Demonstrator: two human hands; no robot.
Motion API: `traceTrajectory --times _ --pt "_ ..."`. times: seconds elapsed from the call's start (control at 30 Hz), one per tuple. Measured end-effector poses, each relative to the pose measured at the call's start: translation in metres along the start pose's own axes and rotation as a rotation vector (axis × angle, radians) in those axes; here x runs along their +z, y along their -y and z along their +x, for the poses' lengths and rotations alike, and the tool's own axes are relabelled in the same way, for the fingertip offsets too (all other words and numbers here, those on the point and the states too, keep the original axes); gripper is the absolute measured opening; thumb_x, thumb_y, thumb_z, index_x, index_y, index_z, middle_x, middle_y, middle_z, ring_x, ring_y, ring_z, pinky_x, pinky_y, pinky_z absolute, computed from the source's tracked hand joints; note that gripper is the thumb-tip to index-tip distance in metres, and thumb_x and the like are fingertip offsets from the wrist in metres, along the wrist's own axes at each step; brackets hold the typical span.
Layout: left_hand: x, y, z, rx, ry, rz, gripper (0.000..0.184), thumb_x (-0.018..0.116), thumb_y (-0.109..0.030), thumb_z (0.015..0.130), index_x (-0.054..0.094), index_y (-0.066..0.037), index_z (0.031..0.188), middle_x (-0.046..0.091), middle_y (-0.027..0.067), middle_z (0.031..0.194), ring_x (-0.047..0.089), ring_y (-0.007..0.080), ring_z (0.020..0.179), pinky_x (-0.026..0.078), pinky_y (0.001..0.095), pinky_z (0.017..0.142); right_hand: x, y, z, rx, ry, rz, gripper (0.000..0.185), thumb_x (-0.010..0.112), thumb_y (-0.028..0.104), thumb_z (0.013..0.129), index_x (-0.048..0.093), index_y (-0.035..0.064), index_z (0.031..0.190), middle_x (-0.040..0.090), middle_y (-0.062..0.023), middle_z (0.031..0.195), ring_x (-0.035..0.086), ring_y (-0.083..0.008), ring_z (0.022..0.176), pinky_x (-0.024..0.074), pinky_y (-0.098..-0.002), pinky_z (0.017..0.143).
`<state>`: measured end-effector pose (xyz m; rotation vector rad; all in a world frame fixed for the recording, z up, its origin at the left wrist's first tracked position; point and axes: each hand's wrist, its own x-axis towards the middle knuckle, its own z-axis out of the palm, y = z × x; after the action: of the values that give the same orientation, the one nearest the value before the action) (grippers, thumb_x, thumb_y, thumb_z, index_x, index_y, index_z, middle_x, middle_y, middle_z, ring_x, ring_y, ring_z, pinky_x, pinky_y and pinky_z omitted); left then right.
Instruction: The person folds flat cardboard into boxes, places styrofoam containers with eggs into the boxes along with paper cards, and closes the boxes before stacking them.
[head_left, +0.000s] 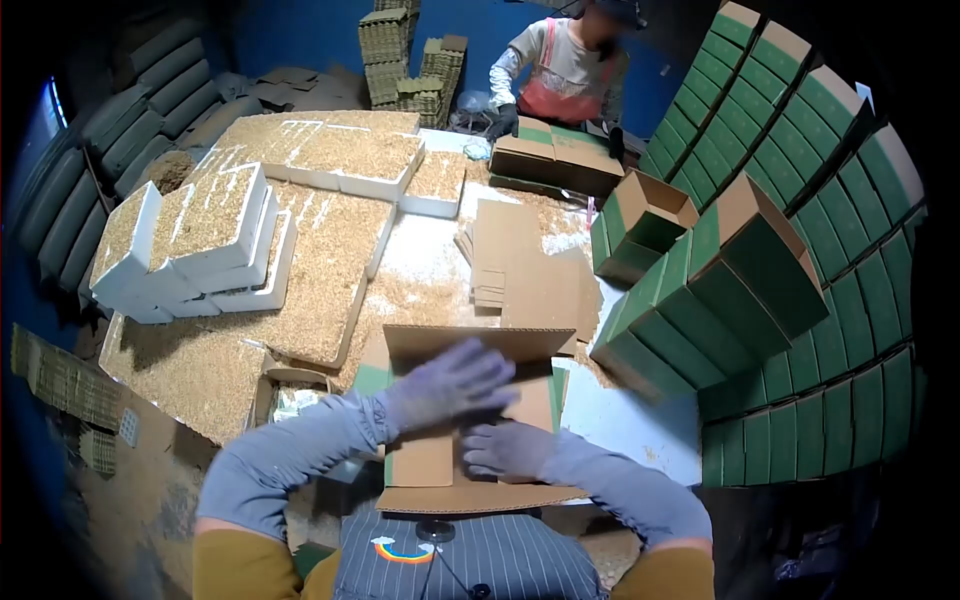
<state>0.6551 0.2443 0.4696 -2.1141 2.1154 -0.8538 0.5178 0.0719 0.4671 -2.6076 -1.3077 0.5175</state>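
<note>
Brown cardboard box (420, 468), green at its L & R edges, sits on near side of white tabletop (655, 435), directly in front of wearer. Head view: far flap upright, near flap out twd wearer's striped apron (470, 560), side flaps folded in.

L hand (455, 385), gloved, a bit blurred: over far-L part of box, fingers spread, nothing in grasp. R hand (508, 448), gloved, nearer & lower, over middle of box, fingers slightly bent; can't tell if it grips an edge.

Beyond box: flat cardboard sheets (505, 250), piled. To L: white trays (180, 288) w/ tan loose bits on top, stacked; small bin (262, 400) w/ pale packets, just beside box.

To R: green boxes w/ tops unclosed (735, 285), tall wall of green cartons (840, 425) behind.

Far side: co-worker (570, 70), dark gloves, hands at another box (555, 165).
</note>
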Motion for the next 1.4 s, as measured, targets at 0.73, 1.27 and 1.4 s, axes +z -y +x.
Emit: traceTrajectory --times 0.73,1.27,1.4 --pt "0.070 -0.011 -0.093 -1.311 -0.446 -0.872 0.022 0.045 -0.013 0.096 0.063 -0.002 0.103 0.064 0.0218 0.096 0.062 0.0370 0.088 0.050 0.0392 0.078 -0.037 -0.090 -0.076 0.652 -0.945 1.197 0.038 0.047 0.030 0.099 0.051 0.0028 0.125 0.058 -0.0110 0.119 0.052 -0.0228 0.109 0.0413 -0.0371 0.096" --pt "0.036 0.282 -0.261 -2.531 -1.199 -0.249 0.103 0.061 -0.055 0.086 0.001 -0.005 0.153 0.037 0.0369 0.134 0.050 0.0429 0.118 0.038 0.0491 0.104 0.057 -0.104 -0.059 0.957 -1.050 1.039 0.026 0.050 0.025 0.100 0.061 0.0016 0.105 0.063 -0.0049 0.097 0.057 -0.0129 0.088 0.0459 -0.0266 0.079" --pt "0.047 0.298 -0.238 -2.378 -1.432 -0.149 0.110 0.066 -0.056 0.083 0.000 0.000 0.152 0.027 0.0369 0.140 0.043 0.0430 0.125 0.039 0.0488 0.102 0.055 -0.099 -0.053 1.012 -1.073 1.041 0.025 0.049 0.023 0.099 0.061 0.0014 0.103 0.063 -0.0052 0.096 0.057 -0.0134 0.087 0.0457 -0.0275 0.080"
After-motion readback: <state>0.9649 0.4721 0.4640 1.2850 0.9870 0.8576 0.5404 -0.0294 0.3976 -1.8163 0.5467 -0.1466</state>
